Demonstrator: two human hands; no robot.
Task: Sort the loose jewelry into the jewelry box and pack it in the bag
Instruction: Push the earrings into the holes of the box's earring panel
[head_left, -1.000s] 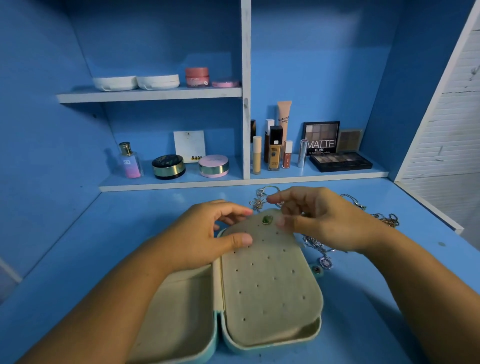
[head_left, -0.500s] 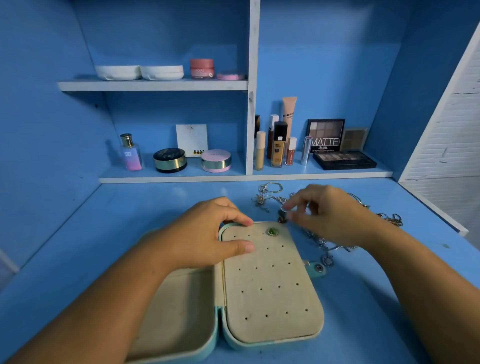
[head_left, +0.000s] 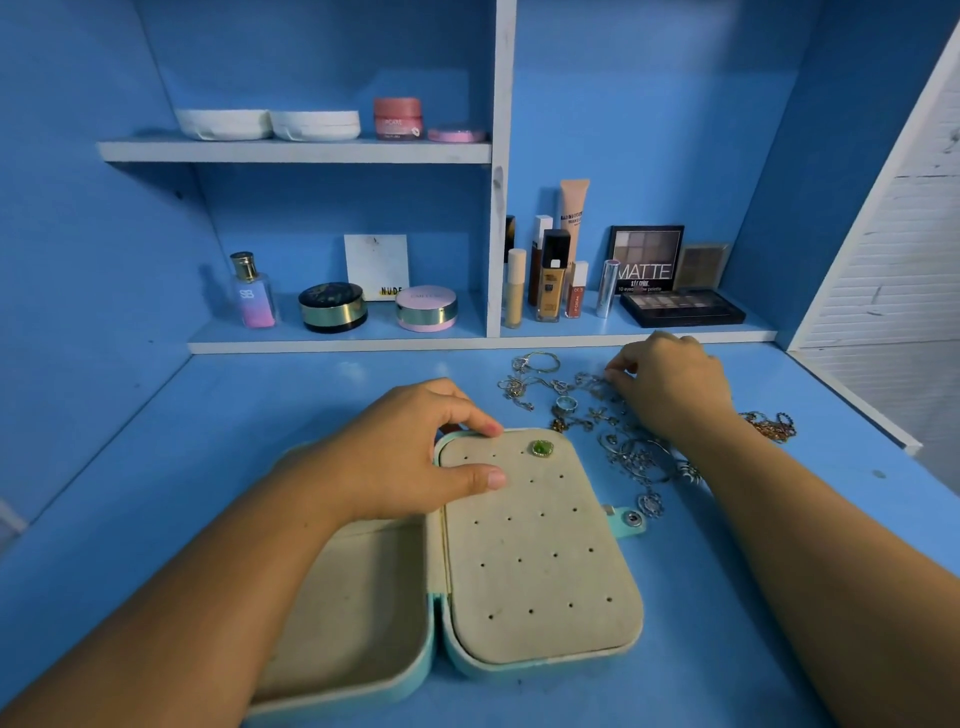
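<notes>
**Toward far right of table: right hand off the box, back over the pile**

Near front edge of table (head_left: 208, 441), about midway along: jewelry box (head_left: 353, 613) lying open, both halves flat, perforated pad (head_left: 540, 582) uppermost on right half. Steadied with left hand (head_left: 415, 457): thumb pressed on pad, fingers curled over pad's far left corner. One green stud (head_left: 541, 448) seated in pad near its far edge, all other holes unfilled.

Against half a second ago: right hand (head_left: 670, 389) gone from just beyond box's far edge, now further out and rightward, over loose jewelry (head_left: 623, 447) spread between box and far right of table. Fingers bent down into the tangle, tips at silver pieces. Cannot tell whether anything pinched, tips hidden behind knuckles. Green stud unmoved on pad, left-hand hold unchanged too.

Judged meaning: stud placement finished, next pick-up starting. Early in task, with one piece in and most of pile still out: ring (head_left: 566, 402), silver chains and pendants touching or tangled, reddish chain (head_left: 774, 426) lying apart nearer right edge. Snap tab (head_left: 631, 518) sticking out of box's right side, pile just beside it. No bag in view, so packing some way off.

Likely snag: chains interlinked, so lifting one may drag neighbours along. Better to take a free-lying piece such as the ring first.
</notes>
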